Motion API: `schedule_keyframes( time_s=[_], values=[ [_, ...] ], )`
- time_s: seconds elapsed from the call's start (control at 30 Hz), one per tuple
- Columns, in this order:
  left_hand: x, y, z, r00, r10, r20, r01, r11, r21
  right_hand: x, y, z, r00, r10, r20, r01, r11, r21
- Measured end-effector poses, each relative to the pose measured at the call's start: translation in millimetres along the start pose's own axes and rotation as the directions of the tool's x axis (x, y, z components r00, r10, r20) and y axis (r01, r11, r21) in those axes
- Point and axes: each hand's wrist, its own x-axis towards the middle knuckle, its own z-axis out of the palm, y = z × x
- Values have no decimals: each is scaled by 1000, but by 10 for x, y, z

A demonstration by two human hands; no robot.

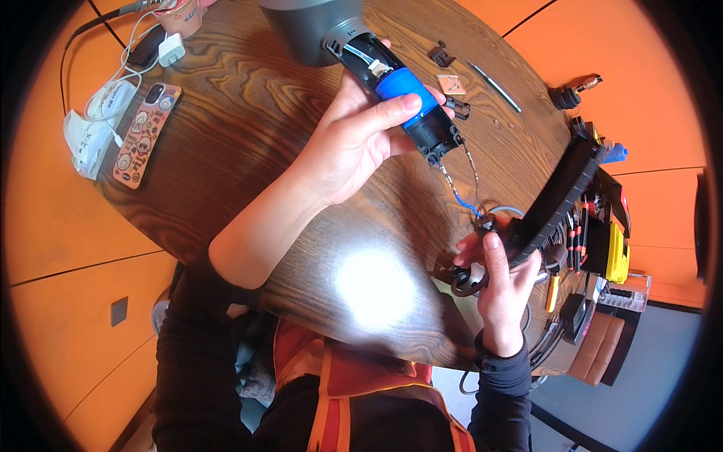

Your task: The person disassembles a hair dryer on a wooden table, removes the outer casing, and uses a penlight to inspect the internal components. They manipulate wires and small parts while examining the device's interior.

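Keep dryer (403, 83), well right of phone (148, 137), steady; best to shift handle (561, 197), farther right of phone, only gently, leaving 2 wires (468, 206) slack to avoid strain. Grasping dryer in left hand (355, 134), with thumb across its blue part, arm stretched forward; grasping handle's near end in right hand (506, 285), with thumb pointing forward.

White glare (374, 289) on brown tabletop (226, 124)
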Motion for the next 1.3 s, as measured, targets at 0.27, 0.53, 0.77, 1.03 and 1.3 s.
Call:
schedule_keyframes(
  time_s=[0.27,0.53,0.77,1.03,1.3],
  values=[
    [-40,-42,37,995,-71,69,70,997,11,201,157,-42,954,255,159,-242,965,-97],
    [-7,-106,11,997,-51,58,41,985,169,172,223,-148,996,30,88,-24,997,-75],
    [-50,-156,46,986,-163,46,157,980,119,201,174,-328,966,-204,-161,181,973,-143],
    [-58,-231,-4,993,-115,36,103,965,243,165,48,-127,942,-326,78,332,869,-367],
    [-58,-303,-30,995,-39,95,11,959,283,272,-70,143,947,-311,84,300,757,-581]
  ],
)
